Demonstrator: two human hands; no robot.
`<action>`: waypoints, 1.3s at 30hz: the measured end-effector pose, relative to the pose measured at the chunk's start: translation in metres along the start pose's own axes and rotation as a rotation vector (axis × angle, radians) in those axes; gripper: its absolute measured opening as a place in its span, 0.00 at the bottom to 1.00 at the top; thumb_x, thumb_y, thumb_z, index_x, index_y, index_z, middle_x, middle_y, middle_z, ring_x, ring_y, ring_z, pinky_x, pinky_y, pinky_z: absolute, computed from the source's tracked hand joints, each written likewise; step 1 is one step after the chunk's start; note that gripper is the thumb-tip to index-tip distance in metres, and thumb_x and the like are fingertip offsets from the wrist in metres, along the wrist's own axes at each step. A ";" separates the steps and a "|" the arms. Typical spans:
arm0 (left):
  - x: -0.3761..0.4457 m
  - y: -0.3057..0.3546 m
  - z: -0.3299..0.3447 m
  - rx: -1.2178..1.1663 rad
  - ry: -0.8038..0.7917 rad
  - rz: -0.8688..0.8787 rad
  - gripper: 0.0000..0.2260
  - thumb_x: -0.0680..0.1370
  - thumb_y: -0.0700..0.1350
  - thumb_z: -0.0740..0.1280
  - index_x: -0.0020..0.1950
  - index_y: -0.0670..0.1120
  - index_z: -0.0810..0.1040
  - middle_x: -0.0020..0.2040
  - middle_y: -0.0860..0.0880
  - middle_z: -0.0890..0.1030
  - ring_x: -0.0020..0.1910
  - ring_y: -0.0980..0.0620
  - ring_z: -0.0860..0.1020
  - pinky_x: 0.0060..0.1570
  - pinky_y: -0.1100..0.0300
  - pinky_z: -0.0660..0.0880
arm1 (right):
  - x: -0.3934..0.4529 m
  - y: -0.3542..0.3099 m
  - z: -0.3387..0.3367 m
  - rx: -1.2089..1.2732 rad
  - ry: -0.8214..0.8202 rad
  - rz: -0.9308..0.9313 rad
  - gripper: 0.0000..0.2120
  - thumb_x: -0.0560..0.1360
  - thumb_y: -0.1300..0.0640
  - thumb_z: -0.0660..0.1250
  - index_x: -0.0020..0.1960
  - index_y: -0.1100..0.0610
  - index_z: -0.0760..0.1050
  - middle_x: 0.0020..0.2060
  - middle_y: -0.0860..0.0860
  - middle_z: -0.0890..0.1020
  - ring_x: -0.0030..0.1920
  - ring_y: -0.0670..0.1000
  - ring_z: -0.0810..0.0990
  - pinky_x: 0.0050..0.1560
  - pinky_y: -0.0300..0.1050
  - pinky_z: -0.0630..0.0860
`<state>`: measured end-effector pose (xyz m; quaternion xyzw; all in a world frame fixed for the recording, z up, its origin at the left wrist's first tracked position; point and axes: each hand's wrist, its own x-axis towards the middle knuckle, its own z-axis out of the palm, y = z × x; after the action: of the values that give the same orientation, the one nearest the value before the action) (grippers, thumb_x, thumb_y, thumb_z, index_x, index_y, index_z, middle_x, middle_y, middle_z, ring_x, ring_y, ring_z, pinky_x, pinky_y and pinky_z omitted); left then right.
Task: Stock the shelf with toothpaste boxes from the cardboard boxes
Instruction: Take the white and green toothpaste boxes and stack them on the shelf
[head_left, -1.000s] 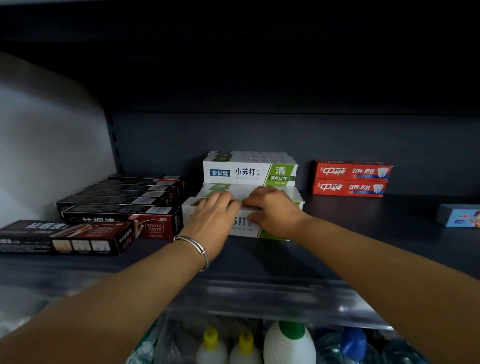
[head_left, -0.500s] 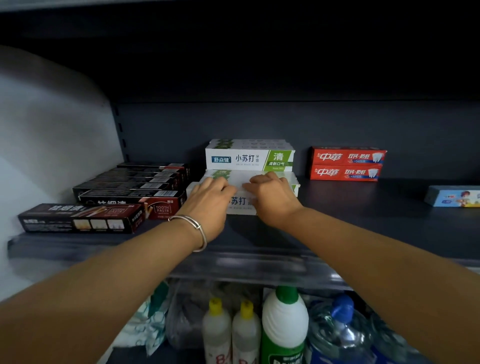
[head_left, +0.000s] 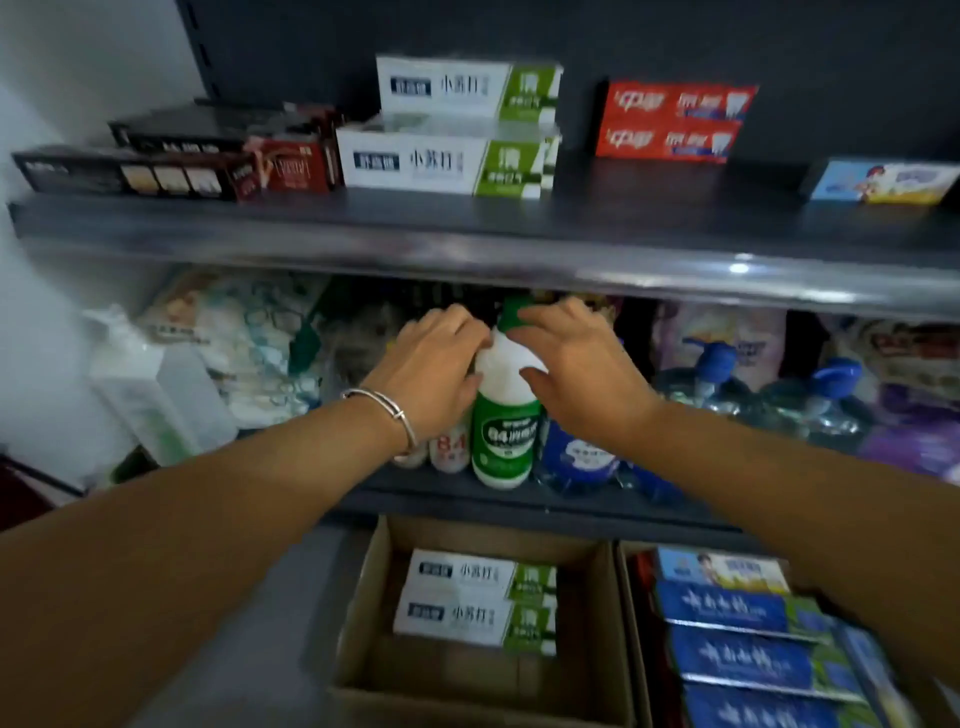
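Shelf (head_left: 467, 228) runs across the top of the view w/ toothpaste boxes already on it: dark ones at left, two white-green boxes (head_left: 447, 161) stacked mid, long axis left-right, red ones to their right, one pale blue box far right. Below it, a lower shelf w/ cleaning stuff; a green bottle (head_left: 506, 431) stands at its front. Down on the floor, two cartons: the mid carton (head_left: 358, 618) holds two more white-green boxes (head_left: 478, 603), lying flat, long axis left-right, same way as on the shelf; the right carton has blue boxes (head_left: 737, 654). Both hands are empty and sit in front of the bottle, well above the cartons. Left hand (head_left: 431, 369) w/ bracelet: fingers loosely spread, just left of the bottle's neck. Right hand (head_left: 576, 364): fingers loosely spread too, just right of the cap; can't tell if either touches it. Key relation, as I judge it: next stock lies straight below and nearer the body, about centred btwn the hands, so neither is clearly closer. Reach is down and back, w/ grip across the short sides.
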<state>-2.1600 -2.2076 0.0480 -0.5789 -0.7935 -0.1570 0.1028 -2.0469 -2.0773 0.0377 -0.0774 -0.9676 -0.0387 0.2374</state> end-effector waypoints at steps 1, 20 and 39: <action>-0.010 0.002 0.018 0.003 -0.047 0.000 0.15 0.74 0.42 0.66 0.60 0.43 0.73 0.57 0.42 0.73 0.58 0.42 0.70 0.56 0.49 0.67 | -0.018 0.000 0.014 0.006 -0.040 -0.003 0.16 0.61 0.64 0.71 0.49 0.65 0.81 0.48 0.62 0.82 0.44 0.65 0.79 0.40 0.57 0.78; -0.138 -0.015 0.289 0.087 -0.845 -0.045 0.30 0.73 0.50 0.69 0.71 0.48 0.60 0.68 0.47 0.63 0.67 0.47 0.63 0.67 0.53 0.62 | -0.163 -0.019 0.255 0.207 -0.791 0.161 0.19 0.78 0.53 0.61 0.68 0.57 0.68 0.63 0.54 0.71 0.62 0.54 0.69 0.65 0.48 0.68; -0.149 -0.017 0.304 0.156 -0.849 0.052 0.24 0.76 0.41 0.64 0.71 0.47 0.61 0.68 0.45 0.64 0.67 0.46 0.63 0.67 0.53 0.60 | -0.157 -0.036 0.275 0.049 -0.825 0.288 0.19 0.77 0.55 0.62 0.64 0.62 0.69 0.60 0.57 0.71 0.61 0.57 0.68 0.61 0.50 0.67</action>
<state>-2.1246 -2.2323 -0.2883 -0.6026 -0.7599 0.1582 -0.1852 -2.0403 -2.1030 -0.2802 -0.2147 -0.9613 0.0520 -0.1643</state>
